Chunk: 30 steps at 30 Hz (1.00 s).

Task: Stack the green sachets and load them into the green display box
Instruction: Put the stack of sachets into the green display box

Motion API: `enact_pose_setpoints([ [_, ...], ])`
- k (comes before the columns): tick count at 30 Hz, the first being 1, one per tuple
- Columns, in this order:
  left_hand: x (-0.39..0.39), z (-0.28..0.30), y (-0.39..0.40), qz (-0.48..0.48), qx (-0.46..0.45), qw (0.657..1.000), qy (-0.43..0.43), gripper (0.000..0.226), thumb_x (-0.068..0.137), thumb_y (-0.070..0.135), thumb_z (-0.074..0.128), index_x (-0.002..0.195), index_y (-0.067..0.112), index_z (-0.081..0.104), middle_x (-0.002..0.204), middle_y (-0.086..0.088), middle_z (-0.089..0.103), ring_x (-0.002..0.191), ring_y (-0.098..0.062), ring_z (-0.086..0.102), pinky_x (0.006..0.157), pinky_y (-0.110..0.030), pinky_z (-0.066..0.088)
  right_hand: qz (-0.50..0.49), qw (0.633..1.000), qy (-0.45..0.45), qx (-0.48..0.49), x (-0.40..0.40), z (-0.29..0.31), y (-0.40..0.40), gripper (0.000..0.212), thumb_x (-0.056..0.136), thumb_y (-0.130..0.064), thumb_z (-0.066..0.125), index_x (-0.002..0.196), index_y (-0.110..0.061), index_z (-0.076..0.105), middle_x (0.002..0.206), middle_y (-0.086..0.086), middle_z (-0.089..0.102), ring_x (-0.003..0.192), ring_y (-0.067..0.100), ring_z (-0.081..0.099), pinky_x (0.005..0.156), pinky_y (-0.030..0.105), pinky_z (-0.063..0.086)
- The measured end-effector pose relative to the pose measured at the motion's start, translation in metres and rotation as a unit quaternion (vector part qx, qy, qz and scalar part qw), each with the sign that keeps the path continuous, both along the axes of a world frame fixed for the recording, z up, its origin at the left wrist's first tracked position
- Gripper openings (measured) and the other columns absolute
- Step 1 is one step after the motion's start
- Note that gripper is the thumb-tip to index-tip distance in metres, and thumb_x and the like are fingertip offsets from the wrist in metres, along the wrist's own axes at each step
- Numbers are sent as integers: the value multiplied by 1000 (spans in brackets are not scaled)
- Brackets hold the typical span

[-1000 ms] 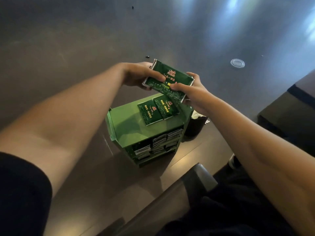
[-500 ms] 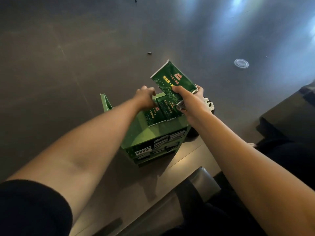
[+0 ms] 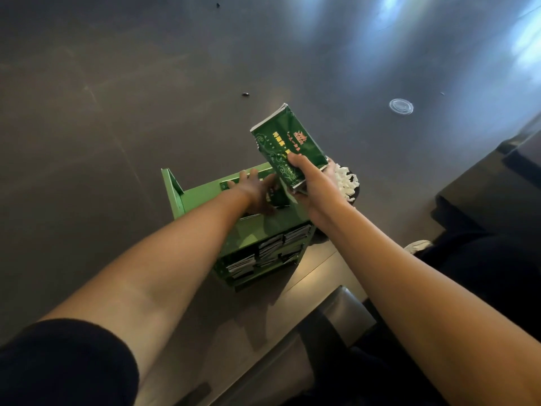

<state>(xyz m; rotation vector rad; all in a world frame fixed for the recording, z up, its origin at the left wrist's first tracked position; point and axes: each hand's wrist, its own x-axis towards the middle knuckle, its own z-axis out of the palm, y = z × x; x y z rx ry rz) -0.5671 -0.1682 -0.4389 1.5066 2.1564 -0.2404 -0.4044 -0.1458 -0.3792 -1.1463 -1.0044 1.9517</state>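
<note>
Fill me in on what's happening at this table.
A person is loading green sachets into a green display box. The right hand holds a stack of sachets above the box's far right corner. The left hand reaches over the sachets lying on the box top. The front compartments already hold sachets.

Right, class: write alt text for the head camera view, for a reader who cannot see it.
Seen from above, a person's right hand holds a stack of green sachets over a green display box on a dark table, while the left hand reaches onto the box's top. More sachets fill its front slots.
</note>
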Motion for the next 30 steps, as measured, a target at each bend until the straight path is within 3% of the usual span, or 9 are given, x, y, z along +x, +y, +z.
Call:
enact_pose_setpoints([
  [3,-27,8,-14,21,-22,999,10,115,73,54,87,161,36,14,163,-12,13,151,-42,14,116,-66,33,7,999,10,-36,-2,-8,-8,71,80,-21,84,134,-22,37,125,14,65,103,28,72,89,52,59],
  [8,-42,15,-29,8,-37,999,31,129,71,48,91,162,23,4,160,-17,12,151,-39,14,119,-58,33,18,998,-35,-49,-10,-25,-15,88,74,-26,89,140,-29,32,122,9,64,103,28,72,90,52,59],
  [12,-48,14,-26,14,-19,999,35,118,73,52,87,159,12,17,151,-15,24,145,-35,22,115,-55,39,-1,992,-93,-86,-18,-34,-22,115,46,-46,93,142,-24,33,117,4,69,103,27,71,92,50,58],
  [18,-58,25,-24,14,43,999,-17,96,75,46,85,150,10,35,144,-11,30,136,-30,27,112,-49,40,-36,984,-100,-140,-12,-61,-10,103,30,-55,91,121,-24,54,120,2,70,112,28,67,103,54,51],
  [24,-91,58,-18,20,17,999,-45,96,72,42,90,144,16,33,131,-6,34,126,-29,43,110,-51,44,-37,982,-111,-150,-14,-59,-6,84,56,-49,92,123,-18,50,118,6,68,110,26,66,102,47,52],
  [27,-102,66,-21,3,-78,997,3,99,69,42,93,142,20,29,131,-7,38,119,-30,49,106,-52,48,-35,981,-114,-155,-11,-57,-5,68,67,-45,90,117,-17,52,112,6,69,102,23,68,95,42,57],
  [30,-100,57,-25,-6,-124,990,71,112,66,41,94,149,17,23,141,-12,37,127,-37,49,104,-53,50,-28,981,-113,-156,-8,-52,-7,61,73,-42,88,115,-17,52,111,6,68,99,22,68,90,39,58],
])
